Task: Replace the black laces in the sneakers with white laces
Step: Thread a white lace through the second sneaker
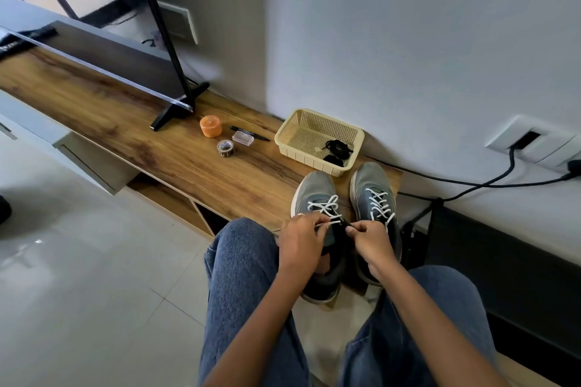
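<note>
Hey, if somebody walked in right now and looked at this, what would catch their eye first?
Probably the two hands, left hand and right hand, pinching a white lace over the left sneaker at the wooden bench's near end. Beside it stands the right sneaker, already laced white. Behind them, a cream basket holds the black laces.

1. No text, brand, number or sign is legible.
2. Black pen point(250, 132), centre frame: pale printing on barrel (too small to read).
3. Tape roll point(225, 148), centre frame: markings unreadable.
</note>
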The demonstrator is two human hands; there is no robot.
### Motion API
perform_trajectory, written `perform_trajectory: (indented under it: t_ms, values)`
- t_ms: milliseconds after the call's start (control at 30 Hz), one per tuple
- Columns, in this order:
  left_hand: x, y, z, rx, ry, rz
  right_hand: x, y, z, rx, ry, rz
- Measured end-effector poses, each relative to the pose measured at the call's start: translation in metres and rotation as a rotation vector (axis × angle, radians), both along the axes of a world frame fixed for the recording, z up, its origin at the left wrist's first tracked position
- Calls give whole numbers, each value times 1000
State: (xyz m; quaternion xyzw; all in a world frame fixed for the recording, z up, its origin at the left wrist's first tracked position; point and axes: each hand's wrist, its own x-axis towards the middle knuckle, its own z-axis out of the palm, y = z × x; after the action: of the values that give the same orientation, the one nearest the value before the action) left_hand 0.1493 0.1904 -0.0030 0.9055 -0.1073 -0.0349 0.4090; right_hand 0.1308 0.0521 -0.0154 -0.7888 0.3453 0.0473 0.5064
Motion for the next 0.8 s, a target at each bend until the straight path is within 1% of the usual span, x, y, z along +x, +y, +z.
perform_trajectory:
  t_ms: [133, 333, 467, 800]
  values:
    - [-3, -8, -10, 179, -179, 45, 2, -5, -5, 59, 36, -11]
    - [-8, -16, -11, 314, -297, 131, 0, -2, 4, 105, 15, 6]
    - [-6, -21, -12, 370, -290, 142, -3, 0, 13, 140, -9, 12]
    - [-1, -22, -17, 397, -270, 99, -8, 1, 14, 93, -52, 48]
